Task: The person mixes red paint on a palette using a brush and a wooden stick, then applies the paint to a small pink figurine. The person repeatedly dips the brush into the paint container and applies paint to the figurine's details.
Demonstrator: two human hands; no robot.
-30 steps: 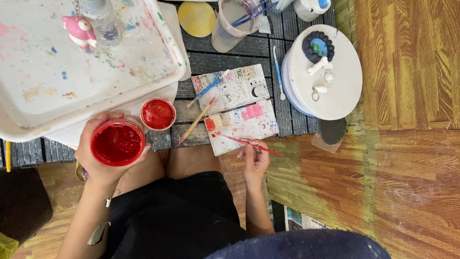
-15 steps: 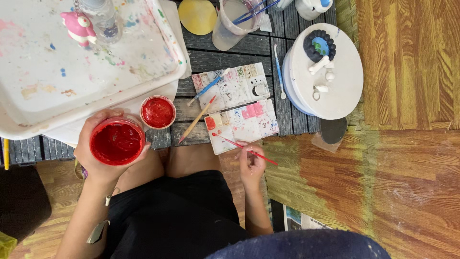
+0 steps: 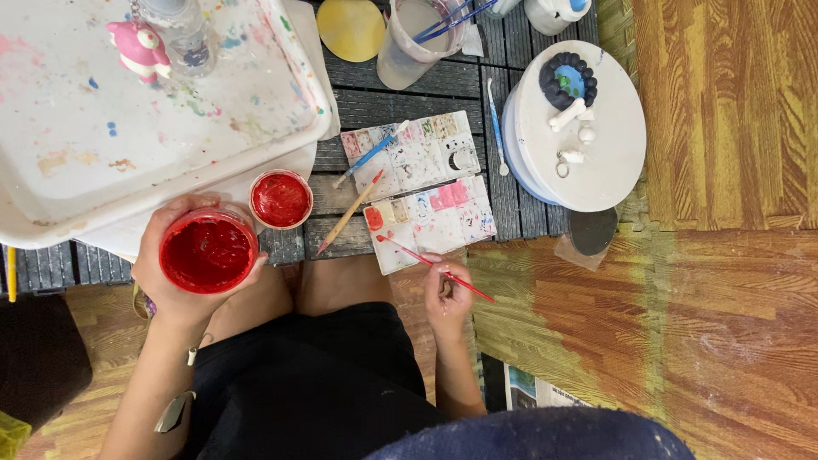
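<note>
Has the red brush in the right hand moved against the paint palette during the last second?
Yes, slightly. The red brush in the right hand drew toward the person; its tip now dips near the paint palette's lower left corner.

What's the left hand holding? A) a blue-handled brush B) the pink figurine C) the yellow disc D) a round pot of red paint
D: the left hand cups the round pot of red paint, while the right hand holds a thin red brush to the palette.

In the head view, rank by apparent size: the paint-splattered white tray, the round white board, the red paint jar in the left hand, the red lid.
1. White tray
2. Round white board
3. Red paint jar, held nearer the camera, so unsure
4. Red lid
</note>
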